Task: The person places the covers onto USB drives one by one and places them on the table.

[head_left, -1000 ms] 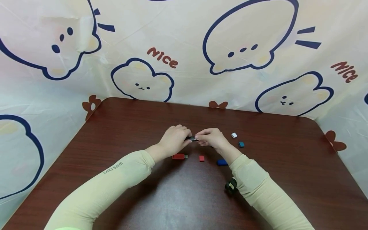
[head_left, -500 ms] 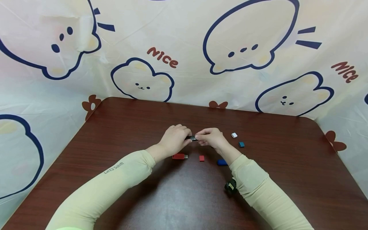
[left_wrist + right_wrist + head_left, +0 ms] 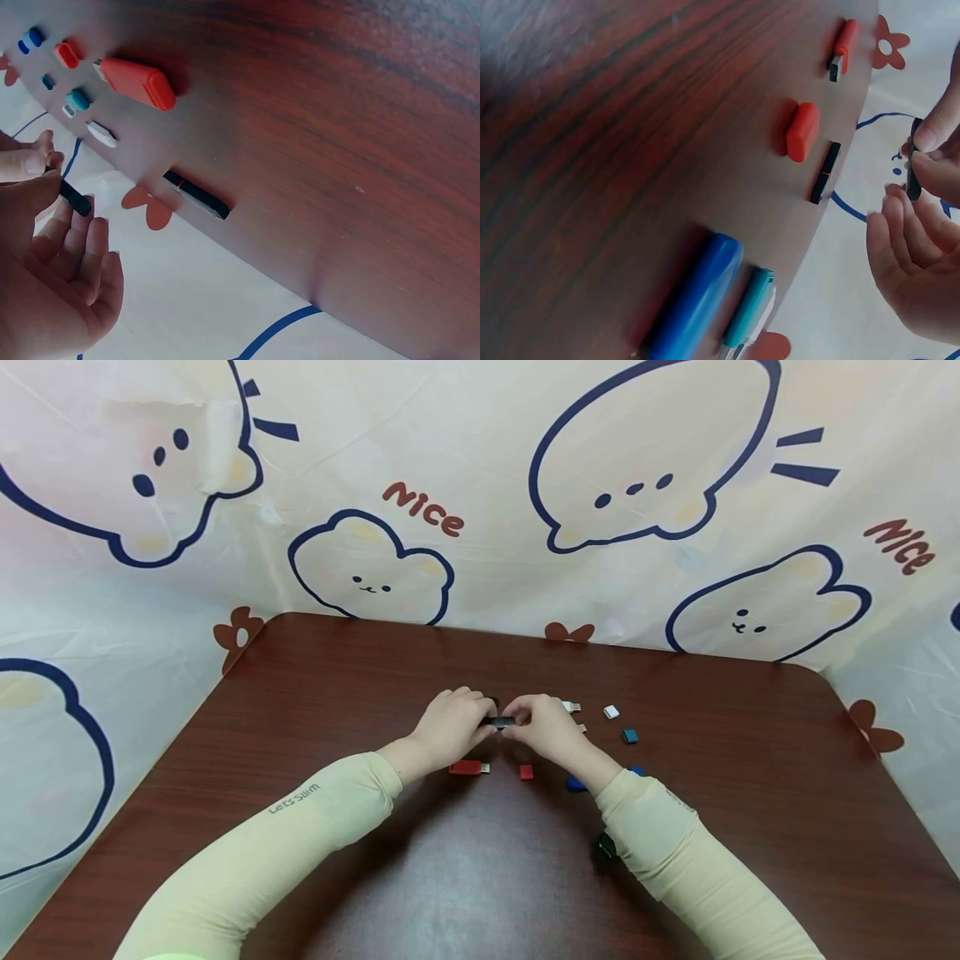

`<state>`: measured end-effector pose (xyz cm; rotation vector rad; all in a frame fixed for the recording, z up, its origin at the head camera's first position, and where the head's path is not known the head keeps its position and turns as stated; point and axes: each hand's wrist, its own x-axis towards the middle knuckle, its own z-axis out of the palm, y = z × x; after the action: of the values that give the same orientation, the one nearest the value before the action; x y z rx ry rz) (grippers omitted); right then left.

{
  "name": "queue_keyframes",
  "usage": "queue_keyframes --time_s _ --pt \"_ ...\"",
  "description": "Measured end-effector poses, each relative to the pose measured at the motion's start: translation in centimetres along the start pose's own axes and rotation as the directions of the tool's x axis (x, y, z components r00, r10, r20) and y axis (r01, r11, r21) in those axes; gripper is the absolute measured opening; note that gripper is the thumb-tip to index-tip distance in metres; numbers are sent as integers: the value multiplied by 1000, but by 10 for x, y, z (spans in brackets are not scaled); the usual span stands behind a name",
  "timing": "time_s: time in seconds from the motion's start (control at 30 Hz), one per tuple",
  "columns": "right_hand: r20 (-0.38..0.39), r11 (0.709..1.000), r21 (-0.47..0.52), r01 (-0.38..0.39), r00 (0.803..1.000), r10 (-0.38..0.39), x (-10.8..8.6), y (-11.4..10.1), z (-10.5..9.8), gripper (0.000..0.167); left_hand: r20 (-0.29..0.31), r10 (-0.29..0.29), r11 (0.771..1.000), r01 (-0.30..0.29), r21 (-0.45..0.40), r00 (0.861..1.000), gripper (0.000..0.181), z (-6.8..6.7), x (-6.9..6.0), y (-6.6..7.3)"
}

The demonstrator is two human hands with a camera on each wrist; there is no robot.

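My left hand (image 3: pixel 453 722) holds a slim black USB flash drive (image 3: pixel 498 722) over the middle of the table. From the other side, the thumb and fingers of my right hand (image 3: pixel 551 727) pinch the same drive. In the right wrist view the black stick (image 3: pixel 913 169) stands between both thumbs; whether it is capped cannot be made out. A second black stick (image 3: pixel 196 195) with a thin red mark lies on the table close by. Nearer me lie a red USB flash drive (image 3: pixel 467 767), its metal plug bare, and a small red cap (image 3: pixel 527 772).
Beyond my right hand lie a white flash drive (image 3: pixel 572 706), a white cap (image 3: pixel 611 712) and a teal cap (image 3: pixel 630 737). A blue flash drive (image 3: pixel 697 300) and a teal one (image 3: pixel 750 307) lie nearer the right wrist. A patterned cloth (image 3: pixel 495 568) rises behind the table.
My right hand has shifted slightly left along the black drive, nearer the left hand, and its wrist has turned. The white drive behind it now shows. The left hand has barely moved.
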<state>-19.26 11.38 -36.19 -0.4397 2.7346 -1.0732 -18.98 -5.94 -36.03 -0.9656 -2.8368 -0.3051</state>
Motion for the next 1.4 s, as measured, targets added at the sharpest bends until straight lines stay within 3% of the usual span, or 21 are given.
queue_keyframes --time_s 0.2,0.37,0.77,1.03,1.4 --pt "-27 980 -192 58 998 -64 -3 -6 3 13 -3 -4 1000 4 1 1000 13 0 -1 0" --pt "-57 953 -297 67 995 -87 -3 -9 6 14 -19 -10 1000 10 -1 1000 13 2 -2 0" --pt "-94 913 -395 104 984 -153 -3 -11 12 13 -22 -23 999 24 37 999 16 4 -1 -3" --pt "-92 899 -430 85 986 -137 -2 -11 13 17 8 -43 999 43 21 999 17 8 -3 -6" --pt "-116 887 -459 41 988 -106 -7 -5 8 17 58 -105 994 102 49 993 16 25 2 -20"
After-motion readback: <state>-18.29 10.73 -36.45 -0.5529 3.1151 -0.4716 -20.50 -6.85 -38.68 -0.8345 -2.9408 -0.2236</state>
